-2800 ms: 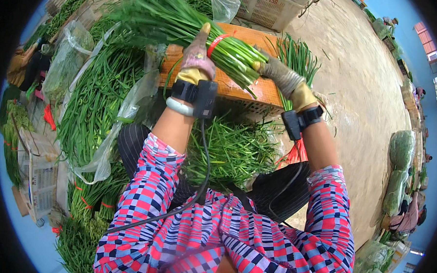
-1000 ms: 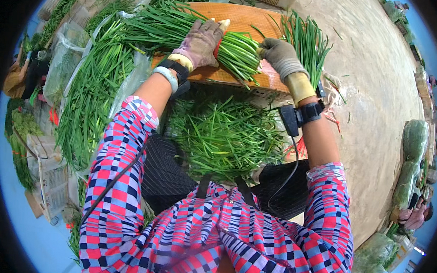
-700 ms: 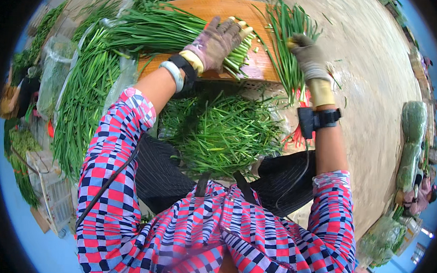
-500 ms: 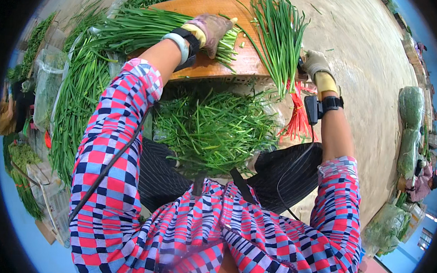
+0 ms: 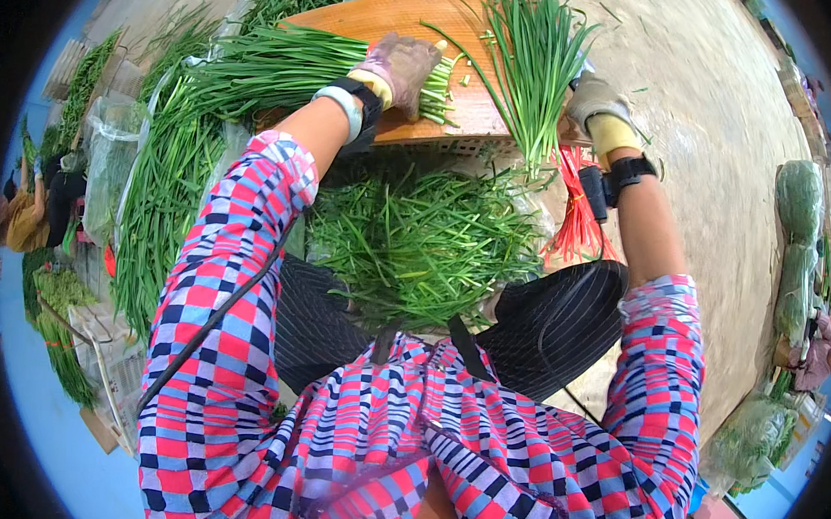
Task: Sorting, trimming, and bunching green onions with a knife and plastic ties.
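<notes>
My left hand point(image 5: 399, 70), in a stained glove, is closed over a bunch of garlic chives point(image 5: 285, 57) lying on a curved wooden board point(image 5: 352, 16). The leaves fan out to the left, and the pale stem ends point(image 5: 439, 92) stick out right of my fingers. At the board's right end my right hand point(image 5: 596, 100), also gloved, is closed on what looks like a knife point(image 5: 583, 65); only a bit of pale blade and dark edge shows. Beside that hand, a second bunch of chives point(image 5: 538, 75) lies across the board, partly over its edge.
Loose green leaves point(image 5: 416, 241) heap up below the board, between my knees. Red ties point(image 5: 580, 216) hang by the board's right end. More chives point(image 5: 153, 220) are piled at the left. Wrapped green bundles point(image 5: 796, 248) stand far right, near another person point(image 5: 815, 351).
My right hand has moved slightly up and turned, and a pale blade now shows beside it. My left hand stays on its bunch. The whole view has shifted a little.
</notes>
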The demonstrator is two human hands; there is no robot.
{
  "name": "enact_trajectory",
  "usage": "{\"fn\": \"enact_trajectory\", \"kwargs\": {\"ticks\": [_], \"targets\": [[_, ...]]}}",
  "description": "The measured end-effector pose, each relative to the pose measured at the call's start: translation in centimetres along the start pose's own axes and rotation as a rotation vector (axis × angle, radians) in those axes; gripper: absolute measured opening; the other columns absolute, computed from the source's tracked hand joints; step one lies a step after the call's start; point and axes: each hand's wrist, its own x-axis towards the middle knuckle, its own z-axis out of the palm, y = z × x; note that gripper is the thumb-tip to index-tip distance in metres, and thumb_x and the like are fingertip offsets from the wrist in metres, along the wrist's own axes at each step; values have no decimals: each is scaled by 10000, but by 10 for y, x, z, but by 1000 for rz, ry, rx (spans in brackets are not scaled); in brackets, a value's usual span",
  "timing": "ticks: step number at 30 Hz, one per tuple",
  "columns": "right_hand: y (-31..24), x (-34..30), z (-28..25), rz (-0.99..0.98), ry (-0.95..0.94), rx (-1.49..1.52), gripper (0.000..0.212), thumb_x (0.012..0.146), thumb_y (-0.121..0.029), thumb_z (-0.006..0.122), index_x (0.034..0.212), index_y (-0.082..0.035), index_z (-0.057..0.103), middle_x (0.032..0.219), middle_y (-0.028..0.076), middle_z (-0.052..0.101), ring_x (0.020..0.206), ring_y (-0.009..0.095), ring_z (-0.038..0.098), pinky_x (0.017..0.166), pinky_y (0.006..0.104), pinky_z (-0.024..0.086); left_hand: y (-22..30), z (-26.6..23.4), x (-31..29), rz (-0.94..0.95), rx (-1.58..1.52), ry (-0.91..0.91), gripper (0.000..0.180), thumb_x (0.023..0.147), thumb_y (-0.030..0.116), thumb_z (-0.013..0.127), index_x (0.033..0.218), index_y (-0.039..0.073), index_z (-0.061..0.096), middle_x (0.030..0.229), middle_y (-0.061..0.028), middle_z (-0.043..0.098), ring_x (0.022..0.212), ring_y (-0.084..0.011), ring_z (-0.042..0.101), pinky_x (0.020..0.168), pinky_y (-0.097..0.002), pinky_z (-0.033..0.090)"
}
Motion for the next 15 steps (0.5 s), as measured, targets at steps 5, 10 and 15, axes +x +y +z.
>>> {"fn": "enact_trajectory", "kwargs": {"ticks": [5,10,15], "targets": [[16,-26,-60,-127,60,-261,367,814,-99,456,1174,-44,501,1112,198,589,1008,333,589,814,423,486,7,-5,-16,-104,-65,119,646,519,278,805,1052,49,521,997,-143,612,963,-299,588,831,-381,479],[56,-79,-83,61,22,-142,372,809,-131,470,1164,-30,513,1033,206,612,949,330,603,790,403,480,-3,10,-21,-167,-114,240,674,509,322,808,1063,45,543,1011,-147,615,951,-309,593,841,-370,476],[115,-129,-37,-51,-57,1272,419,718,-82,574,1132,-57,519,699,25,502,507,128,471,466,267,402,-20,17,-12,-115,-134,210,878,500,307,820,1239,19,444,1049,-171,598,988,-330,570,855,-374,465]]}}
